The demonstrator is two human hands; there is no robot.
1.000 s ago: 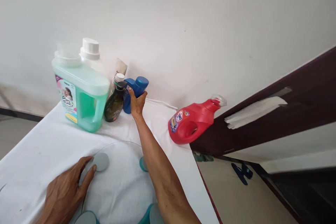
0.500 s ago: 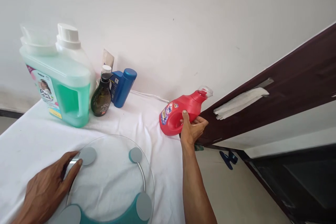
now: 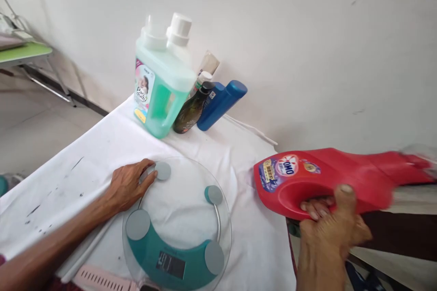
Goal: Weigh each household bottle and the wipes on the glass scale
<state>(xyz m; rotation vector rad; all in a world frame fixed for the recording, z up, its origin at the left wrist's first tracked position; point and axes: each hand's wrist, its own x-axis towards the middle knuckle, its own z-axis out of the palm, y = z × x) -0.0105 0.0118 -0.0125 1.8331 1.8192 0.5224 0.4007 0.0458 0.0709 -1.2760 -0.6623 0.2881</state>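
Note:
My right hand (image 3: 329, 232) grips a red OMO laundry detergent bottle (image 3: 327, 168) by its handle. The bottle is tilted nearly onto its side, its clear cap blurred at the right edge of the view. On the left, my left hand (image 3: 128, 186) is closed on the rim of a round glass bathroom scale (image 3: 184, 216), beside one grey foot pad. The scale lies on a white cloth and has a teal base with a lit display (image 3: 170, 263), whose digits are hard to read.
Behind the scale stand a green detergent jug (image 3: 177, 72), a white-capped jug (image 3: 180, 29), a dark pump bottle (image 3: 191, 111) and a blue bottle (image 3: 223, 104). A pink watch strap (image 3: 102, 278) lies by the scale. The cloth-covered table (image 3: 78, 163) backs onto a wall.
The red bottle has come nearer and tipped further over in my right hand. My view has swung left, showing the scale's display and a green-topped table. My left hand remains at the scale's rim.

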